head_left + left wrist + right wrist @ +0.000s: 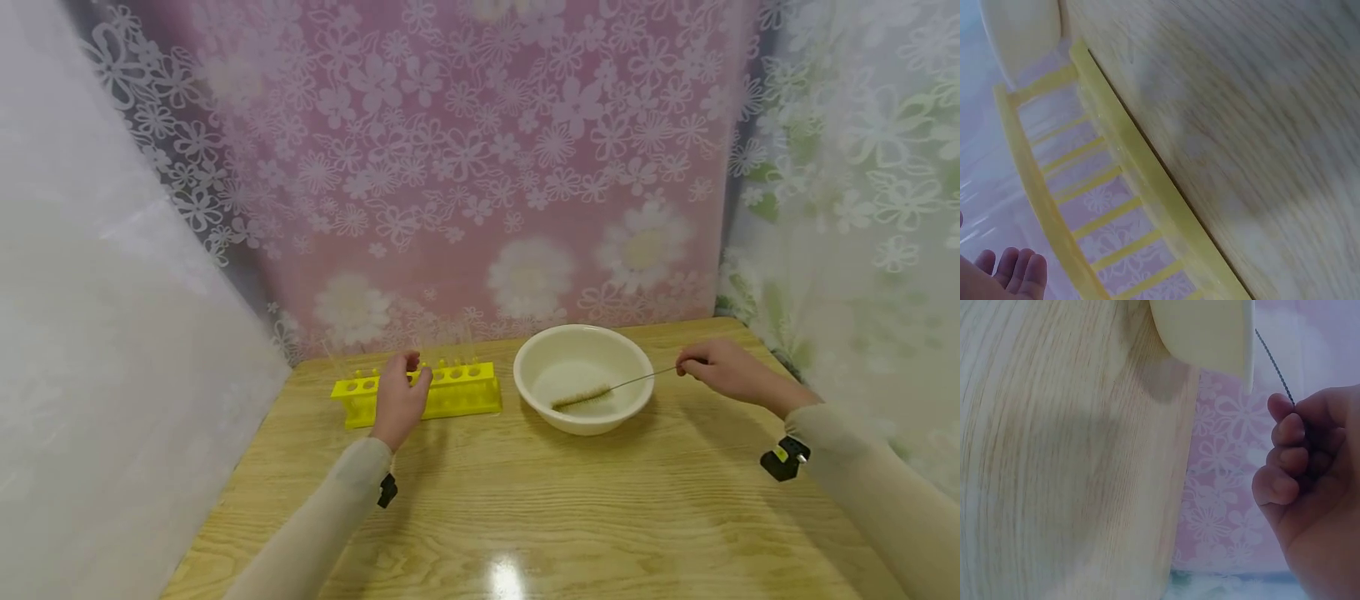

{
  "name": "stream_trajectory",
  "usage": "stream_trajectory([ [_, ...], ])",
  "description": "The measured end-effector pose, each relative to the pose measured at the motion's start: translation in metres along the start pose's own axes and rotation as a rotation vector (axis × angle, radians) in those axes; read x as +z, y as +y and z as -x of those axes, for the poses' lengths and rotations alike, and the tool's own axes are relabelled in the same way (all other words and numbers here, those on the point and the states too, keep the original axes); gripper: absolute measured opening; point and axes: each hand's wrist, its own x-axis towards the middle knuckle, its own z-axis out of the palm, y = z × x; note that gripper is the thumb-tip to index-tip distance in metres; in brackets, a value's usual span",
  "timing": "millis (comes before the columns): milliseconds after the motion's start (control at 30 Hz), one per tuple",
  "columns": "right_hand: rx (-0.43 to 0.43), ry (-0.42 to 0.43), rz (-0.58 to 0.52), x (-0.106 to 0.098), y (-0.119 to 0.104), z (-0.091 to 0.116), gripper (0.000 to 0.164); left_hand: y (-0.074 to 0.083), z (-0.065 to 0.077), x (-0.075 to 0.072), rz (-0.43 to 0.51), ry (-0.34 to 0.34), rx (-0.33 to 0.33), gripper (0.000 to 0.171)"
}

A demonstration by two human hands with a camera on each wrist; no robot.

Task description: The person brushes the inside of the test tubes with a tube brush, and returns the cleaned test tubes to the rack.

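One white bowl [585,425] on a wood table [525,500], near its back edge; yellow rack [461,408] just beside it on the left, the two apart; brush [582,399] slanting into the bowl, bristle end down inside, twisted wire stem crossing above the right side of the rim; cannot tell whether stem and rim touch.

Right hand [723,369] to the right of the bowl, fingers curled, grasping the brush by the end of its stem; right wrist view shows the wire coming out between thumb and forefinger; bristles out of sight there.

Left hand [402,398] at the rack, in front of its middle as seen from the head; fingers lightly bent, thumb apart, nothing in its grasp; cannot tell whether it touches rack or tubes [468,340].

Tubes clear, faint, in a row along the back of the rack; most roughly upright, one at the left end leaning left; count unsure; rack's top has round holes, several ringless to the eye.

Pink flowered cloth [465,208] hangs behind the table; pale sleeves [322,508] on both arms, a dark device [780,460] at the right wrist.
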Motion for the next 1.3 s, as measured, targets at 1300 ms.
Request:
stream_trajectory([
  [1300,0.113,0.04,-0.164,-0.002,0.005,0.003,0.037,0.006,-0.011,0.025,-0.014,0.041,-0.012,0.025],
])
